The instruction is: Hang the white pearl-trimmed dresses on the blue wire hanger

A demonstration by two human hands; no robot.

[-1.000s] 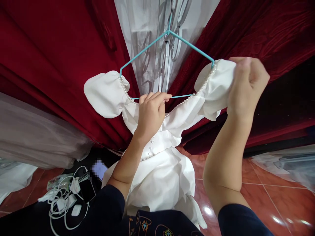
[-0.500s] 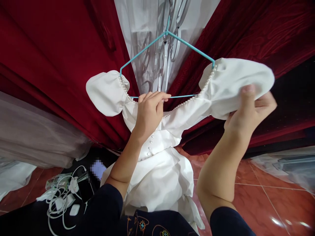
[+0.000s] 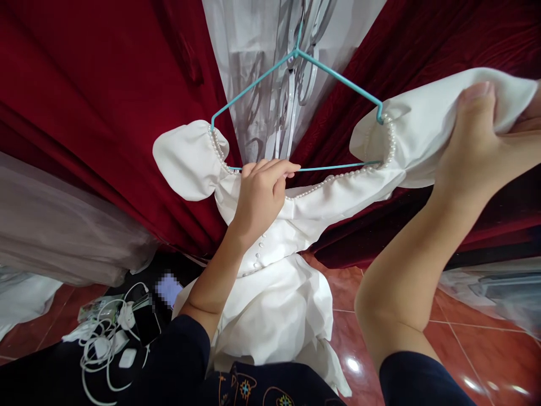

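Note:
A white dress [image 3: 279, 304] with puffed sleeves and a pearl-edged neckline hangs on a light blue hanger [image 3: 338, 77]. My left hand [image 3: 264, 192] is closed round the hanger's bottom bar and the top edge of the dress at the middle of the neckline. Farther right, my right hand [image 3: 486, 132] grips the right puffed sleeve [image 3: 439, 121], thumb on top, and the sleeve is stretched outward; its fingers are partly hidden at the frame edge. The left puffed sleeve [image 3: 183, 160] hangs loose.
Red curtains [image 3: 105, 113] flank a white curtain [image 3: 249, 73] behind the hanger. White cables [image 3: 101, 344], a black phone [image 3: 147, 326] and a charger lie on a dark surface at lower left. Pale tulle hangs at both sides above a red tiled floor [image 3: 469, 344].
My right hand has moved right and up, pulling the right sleeve outward and stretching the neckline. The hanger has shifted slightly right. My left hand keeps its hold.

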